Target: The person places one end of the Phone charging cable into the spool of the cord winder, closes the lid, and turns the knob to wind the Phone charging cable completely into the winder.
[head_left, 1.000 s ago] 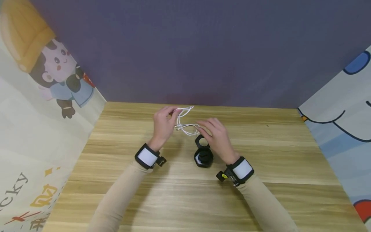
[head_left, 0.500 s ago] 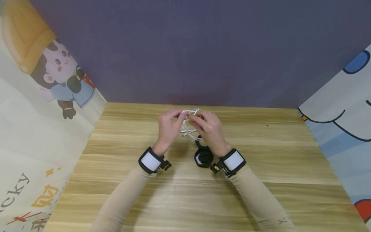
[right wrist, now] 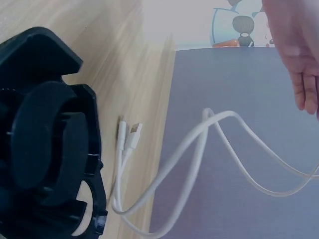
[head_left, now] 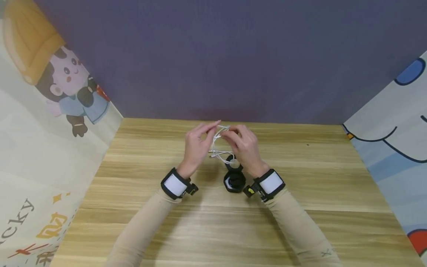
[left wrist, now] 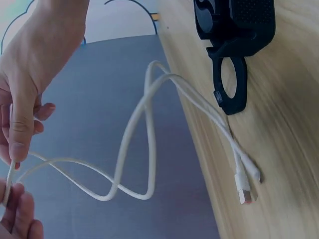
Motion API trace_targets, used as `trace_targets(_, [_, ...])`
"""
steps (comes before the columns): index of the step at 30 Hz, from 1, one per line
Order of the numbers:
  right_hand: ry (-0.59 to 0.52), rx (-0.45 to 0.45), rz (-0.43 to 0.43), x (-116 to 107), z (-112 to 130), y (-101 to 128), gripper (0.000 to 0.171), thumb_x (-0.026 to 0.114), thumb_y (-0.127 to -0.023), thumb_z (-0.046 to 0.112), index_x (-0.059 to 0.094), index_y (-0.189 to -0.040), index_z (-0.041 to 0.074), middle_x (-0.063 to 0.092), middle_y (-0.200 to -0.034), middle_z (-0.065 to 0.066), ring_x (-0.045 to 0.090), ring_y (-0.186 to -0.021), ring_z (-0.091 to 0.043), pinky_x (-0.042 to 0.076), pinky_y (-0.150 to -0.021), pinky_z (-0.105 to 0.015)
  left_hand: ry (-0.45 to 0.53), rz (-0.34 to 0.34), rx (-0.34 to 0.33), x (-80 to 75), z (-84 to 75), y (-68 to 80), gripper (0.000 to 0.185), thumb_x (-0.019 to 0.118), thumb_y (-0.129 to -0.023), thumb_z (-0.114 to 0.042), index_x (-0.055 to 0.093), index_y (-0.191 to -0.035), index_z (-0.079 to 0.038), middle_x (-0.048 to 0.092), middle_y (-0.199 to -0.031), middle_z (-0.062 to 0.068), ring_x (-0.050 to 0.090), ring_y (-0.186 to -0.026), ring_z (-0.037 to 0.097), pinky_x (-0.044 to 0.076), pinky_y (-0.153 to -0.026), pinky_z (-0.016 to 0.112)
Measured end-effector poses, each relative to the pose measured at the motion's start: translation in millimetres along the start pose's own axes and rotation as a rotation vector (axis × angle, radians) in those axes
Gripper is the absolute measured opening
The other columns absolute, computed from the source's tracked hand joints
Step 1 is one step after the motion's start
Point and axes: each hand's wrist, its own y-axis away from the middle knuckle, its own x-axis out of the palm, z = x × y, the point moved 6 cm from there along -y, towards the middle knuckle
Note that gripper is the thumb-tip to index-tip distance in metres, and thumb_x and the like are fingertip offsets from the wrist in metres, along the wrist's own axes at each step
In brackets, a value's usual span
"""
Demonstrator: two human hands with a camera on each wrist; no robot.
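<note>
Both hands hold a looped white USB cable (head_left: pixel 217 138) above the far part of the table. My left hand (head_left: pixel 196 145) pinches the cable's upper end between thumb and fingers. Close beside it, my right hand (head_left: pixel 246 147) pinches the same bundle, its thumb visible against the cable in the left wrist view. Loops hang below the hands, and the USB plug (left wrist: pixel 243 191) and the other white end (right wrist: pixel 121 130) dangle side by side near the tabletop. Just below stands a small black hexagonal case (head_left: pixel 234 181), with a ring-shaped flap (left wrist: pixel 240 87) folded out.
The wood-grain table (head_left: pixel 207 230) meets a dark blue-grey back panel (head_left: pixel 233 66). Printed cartoon panels stand at the left (head_left: pixel 40 148) and right (head_left: pixel 393 148). A tiny dark speck (head_left: pixel 307 144) lies on the table at right.
My right hand has moved up and left from the lower loop to the upper part of the cable, beside the left hand. My left hand has shifted slightly right. The black case has stayed put.
</note>
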Motion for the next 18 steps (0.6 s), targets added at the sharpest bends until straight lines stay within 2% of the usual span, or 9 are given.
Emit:
trace_targets(5, [-0.021, 0.019, -0.048, -8.6, -2.5, -4.8, 0.013, 0.078, -0.089, 0.005, 0.074, -0.101, 0.002, 0.065, -0.097, -0.017, 0.063, -0.079, -0.030, 0.054, -0.064, -0.042, -0.026, 0.092, 0.099, 1.7, -1.7, -3.2, 0.018, 0.068, -0.098, -0.004, 0.074, -0.113, 0.002, 0.070, -0.094, 0.014, 0.065, -0.082, 0.024, 0.055, -0.072, 0.029])
trace_targets(10, [-0.041, 0.055, -0.081, -18.6, -7.0, -10.2, 0.010, 0.073, -0.094, 0.008, 0.073, -0.100, -0.001, 0.071, -0.104, -0.016, 0.064, -0.083, -0.031, 0.052, -0.067, -0.040, -0.093, 0.193, 0.195, 0.5, -4.0, -5.6, 0.017, 0.074, -0.095, -0.009, 0.071, -0.108, 0.002, 0.065, -0.094, 0.011, 0.061, -0.084, 0.024, 0.053, -0.076, 0.032])
trace_targets(15, [-0.017, 0.042, -0.073, -25.2, -9.6, -14.7, 0.009, 0.074, -0.092, 0.006, 0.075, -0.099, 0.000, 0.075, -0.098, -0.013, 0.062, -0.076, -0.029, 0.048, -0.063, -0.038, -0.183, 0.213, 0.273, -3.0, -8.7, -11.2, 0.015, 0.077, -0.092, -0.011, 0.070, -0.098, 0.000, 0.058, -0.095, 0.011, 0.054, -0.086, 0.026, 0.046, -0.079, 0.038])
trace_targets(18, [0.004, 0.021, -0.075, -30.7, -10.3, -17.0, 0.010, 0.074, -0.092, 0.008, 0.075, -0.098, 0.000, 0.073, -0.093, -0.012, 0.060, -0.074, -0.029, 0.046, -0.062, -0.039, -0.220, 0.219, 0.323, -4.4, -12.9, -15.6, 0.014, 0.075, -0.093, -0.012, 0.069, -0.098, 0.000, 0.059, -0.104, 0.016, 0.056, -0.095, 0.029, 0.046, -0.086, 0.042])
